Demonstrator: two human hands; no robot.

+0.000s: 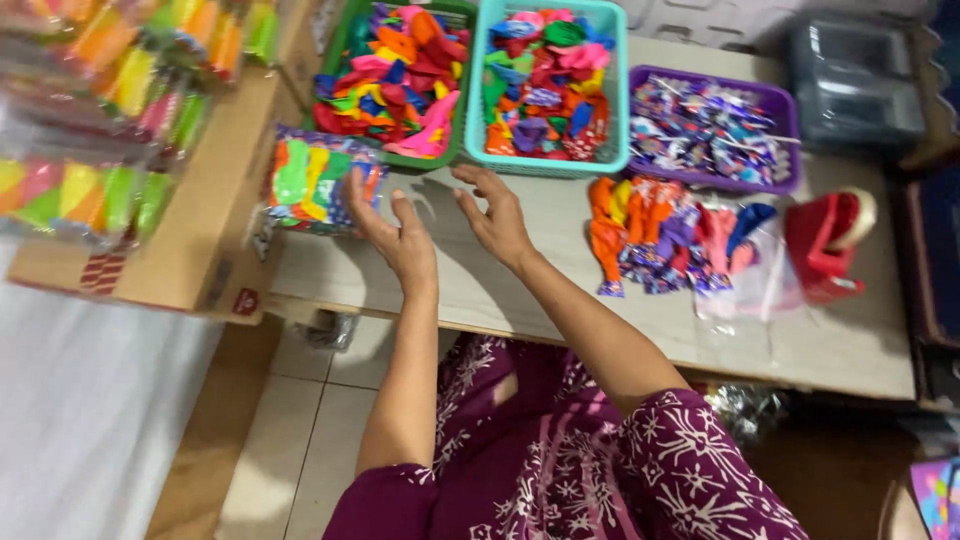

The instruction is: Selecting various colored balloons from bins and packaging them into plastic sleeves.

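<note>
- A purple patterned garment (560,470) is seen nearest, below the near edge of the bench (560,300).
- The left hand (400,235) is held over the bench near its left edge, fingers spread and released; its fingertips are touching, or are just beside, a clear packet of balloons (315,185). Contact cannot be confirmed.
- The right hand (497,215) is held open over bare bench just right of the left hand, fingers spread, nothing grasped.
- The packet of balloons is lying at the left edge of the bench, in front of the green basket (400,75).
- A cardboard box (200,230) with further packets is standing against the left edge of the bench.
- A loose pile of balloons and wrapped sweets (665,235) is lying right of centre, partly on a clear bag (760,285).
- A red tape dispenser (828,245) is placed near the right edge.
- Along the far edge, three baskets are set side by side: the green basket and a teal basket (548,85), both filled with mixed balloons, and a purple basket (712,130) of wrapped sweets.
- A grey container (855,80) is noted at the far right corner.
</note>
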